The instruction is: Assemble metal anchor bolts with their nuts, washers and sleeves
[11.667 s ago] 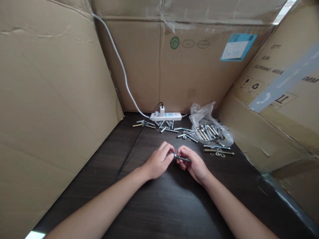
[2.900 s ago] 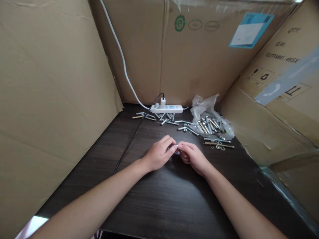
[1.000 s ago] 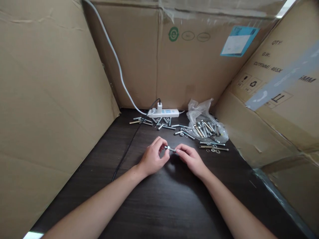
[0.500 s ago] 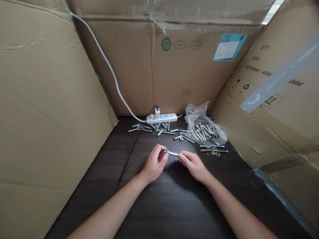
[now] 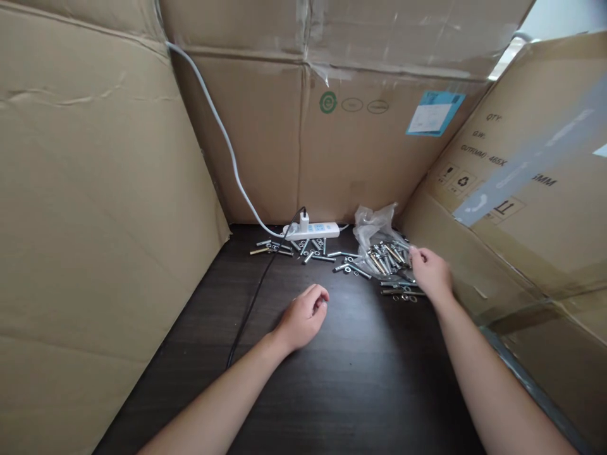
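Observation:
Over the middle of the dark table, my left hand (image 5: 303, 317) has its fingers curled together; a small bit of something shows at the fingertips, too small to name. My right hand (image 5: 430, 273) is at the right edge of the clear plastic bag (image 5: 370, 222), its thumb and fingers pinched around the end of a bolt (image 5: 402, 244). Inside the bag lies a heap of metal bolts (image 5: 386, 258). Below it, more bolts (image 5: 398, 292) and washers (image 5: 413, 299) rest on the table, partly beside my right hand.
A white power strip (image 5: 327, 230) with a plugged-in charger (image 5: 304, 221) stands at the back. Loose bolts (image 5: 323, 258) and nuts lie before it. A black cable (image 5: 256, 294) runs toward me. Cardboard walls (image 5: 256, 139) enclose the table (image 5: 351, 392) at left, back and right.
My right hand has left the bolt held between both hands and moved right and up to the bag. The bolt no longer shows between my hands. The camera view has shifted slightly.

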The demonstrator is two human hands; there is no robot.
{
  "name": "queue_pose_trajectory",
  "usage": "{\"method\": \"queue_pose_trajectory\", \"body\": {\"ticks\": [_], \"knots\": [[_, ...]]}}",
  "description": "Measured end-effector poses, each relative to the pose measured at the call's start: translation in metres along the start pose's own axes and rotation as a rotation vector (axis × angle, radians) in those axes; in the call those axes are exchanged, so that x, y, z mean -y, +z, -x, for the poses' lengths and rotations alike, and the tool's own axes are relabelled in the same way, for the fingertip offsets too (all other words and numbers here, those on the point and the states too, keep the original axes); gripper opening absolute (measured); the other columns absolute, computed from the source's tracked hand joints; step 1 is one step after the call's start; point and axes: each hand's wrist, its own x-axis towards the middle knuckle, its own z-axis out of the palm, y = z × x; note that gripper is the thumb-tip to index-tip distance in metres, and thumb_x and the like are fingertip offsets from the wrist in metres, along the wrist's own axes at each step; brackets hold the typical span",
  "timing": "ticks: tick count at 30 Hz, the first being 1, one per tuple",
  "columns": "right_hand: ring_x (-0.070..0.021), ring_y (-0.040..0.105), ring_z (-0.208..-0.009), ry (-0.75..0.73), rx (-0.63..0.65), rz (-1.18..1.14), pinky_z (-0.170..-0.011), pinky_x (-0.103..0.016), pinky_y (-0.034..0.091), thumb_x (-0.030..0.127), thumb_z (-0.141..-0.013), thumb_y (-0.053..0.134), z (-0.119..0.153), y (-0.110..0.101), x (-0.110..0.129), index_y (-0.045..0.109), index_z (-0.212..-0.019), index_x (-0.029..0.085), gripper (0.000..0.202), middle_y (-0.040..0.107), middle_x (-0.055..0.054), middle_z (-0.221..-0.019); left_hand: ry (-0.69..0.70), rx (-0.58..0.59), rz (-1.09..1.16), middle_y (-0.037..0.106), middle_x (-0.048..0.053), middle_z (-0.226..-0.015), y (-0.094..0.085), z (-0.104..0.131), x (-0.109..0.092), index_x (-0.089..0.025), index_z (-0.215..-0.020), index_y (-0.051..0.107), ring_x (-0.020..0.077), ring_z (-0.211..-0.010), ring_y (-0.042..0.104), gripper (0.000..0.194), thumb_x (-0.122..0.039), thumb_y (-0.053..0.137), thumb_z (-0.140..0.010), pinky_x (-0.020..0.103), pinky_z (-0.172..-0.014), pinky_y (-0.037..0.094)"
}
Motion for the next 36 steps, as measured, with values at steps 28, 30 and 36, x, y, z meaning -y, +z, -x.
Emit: {"method": "queue_pose_trajectory", "body": {"ticks": [28,30,36], "knots": [[-0.0248,0.057,-0.091,-0.325,0.186,0.333,-0.078,-0.034,0.043,0.019,-0.074,0.048,0.040,-0.019,-0.078,0.064,-0.096,0.021,0.028,0.063,-0.009,-0.098,-0.028,0.046,-0.066,0.049,-0.001,-0.078,-0.001,0.001,-0.003,-0.020,-0.095,0.050,0.0114,-0.068,0.046,0.012,-0.019,0.040,-0.087,0.023,-0.063,0.036],[-0.0251,0.057,-0.092,-0.326,0.217,0.329,-0.079,-0.035,0.042,0.020,-0.074,0.049,0.039,-0.018,-0.081,0.065,-0.096,0.021,0.026,0.064,-0.009,-0.099,-0.034,0.046,-0.063,0.049,-0.001,-0.078,-0.001,0.000,-0.003,-0.020,-0.095,0.050,0.0113,-0.067,0.045,0.013,-0.020,0.040,-0.087,0.023,-0.063,0.036],[-0.0208,0.059,-0.076,-0.270,0.299,0.246,-0.070,-0.032,0.042,0.022,-0.076,0.049,0.036,-0.012,-0.082,0.067,-0.087,0.022,0.021,0.064,-0.005,-0.087,-0.049,0.060,-0.071,0.048,-0.002,-0.076,-0.001,0.000,-0.004,-0.020,-0.095,0.050,0.0110,-0.065,0.044,0.012,-0.021,0.041,-0.088,0.023,-0.061,0.035]]}}
